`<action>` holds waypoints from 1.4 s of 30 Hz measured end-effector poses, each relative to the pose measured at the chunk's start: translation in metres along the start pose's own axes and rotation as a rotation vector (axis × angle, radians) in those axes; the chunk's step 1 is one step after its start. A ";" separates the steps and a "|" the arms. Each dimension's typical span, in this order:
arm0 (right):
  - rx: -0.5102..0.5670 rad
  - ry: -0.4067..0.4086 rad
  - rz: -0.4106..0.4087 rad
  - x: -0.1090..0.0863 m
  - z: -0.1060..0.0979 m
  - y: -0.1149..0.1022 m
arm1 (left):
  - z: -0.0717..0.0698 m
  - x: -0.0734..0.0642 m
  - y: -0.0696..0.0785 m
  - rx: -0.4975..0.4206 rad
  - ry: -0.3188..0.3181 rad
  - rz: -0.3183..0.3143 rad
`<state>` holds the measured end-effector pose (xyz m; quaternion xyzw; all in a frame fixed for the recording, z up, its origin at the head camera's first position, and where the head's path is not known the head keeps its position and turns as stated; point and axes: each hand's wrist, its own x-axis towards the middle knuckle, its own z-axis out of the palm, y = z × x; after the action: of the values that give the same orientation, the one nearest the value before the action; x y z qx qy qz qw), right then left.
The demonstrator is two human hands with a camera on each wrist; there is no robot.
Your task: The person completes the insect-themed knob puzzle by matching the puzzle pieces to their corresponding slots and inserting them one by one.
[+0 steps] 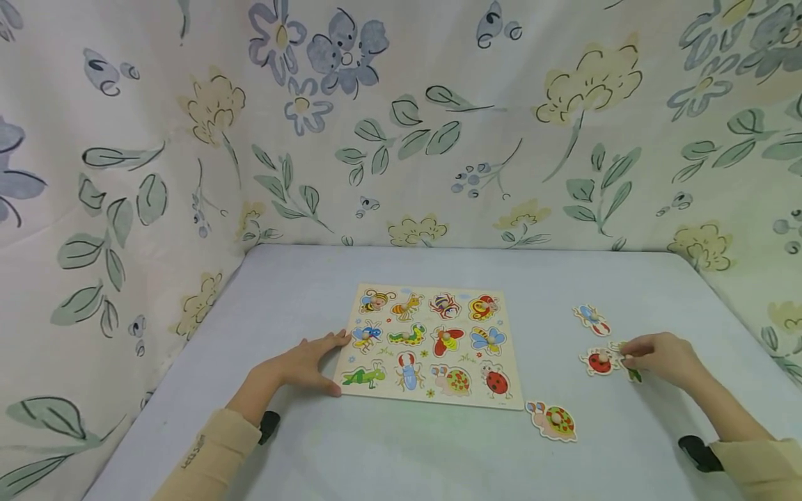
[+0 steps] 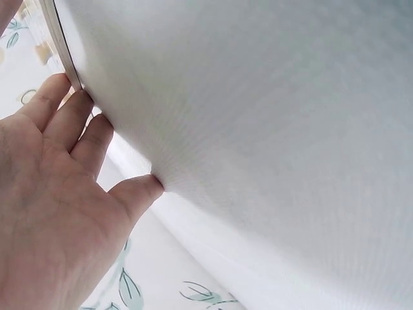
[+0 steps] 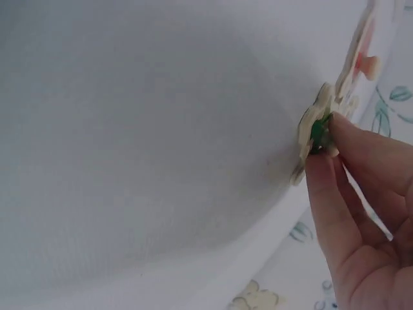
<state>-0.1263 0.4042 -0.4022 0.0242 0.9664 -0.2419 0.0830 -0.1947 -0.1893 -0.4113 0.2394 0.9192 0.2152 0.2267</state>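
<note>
My left hand [image 1: 307,362], fingers spread, touches the left edge of a wooden insect puzzle board [image 1: 388,393]. In the left wrist view, the fingertips [image 2: 97,126] meet the board's side and the thumb touches the table. Over at the right, my right hand [image 1: 664,358] pinches a green puzzle piece [image 1: 635,374], mostly covered by the fingers. Beside it lies a ladybug piece [image 1: 599,362]; whether they touch I cannot tell. A blue beetle piece [image 1: 592,320] lies farther back. Nearer me is a snail piece [image 1: 556,422], close to the board's front right corner.
Knobbed insect pieces fill the board's upper two rows, while its bottom row shows flat insect pictures. Everything lies on a pale table [image 1: 438,452]. A floral curtain [image 1: 401,202] hangs behind the table and along its sides.
</note>
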 end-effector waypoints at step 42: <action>-0.090 0.072 -0.199 -0.002 0.000 -0.003 | -0.002 -0.003 0.004 -0.006 -0.002 0.010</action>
<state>-0.1242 0.4016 -0.4009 -0.0669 0.9763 -0.2045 0.0246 -0.1920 -0.1887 -0.4069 0.2435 0.9171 0.2190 0.2271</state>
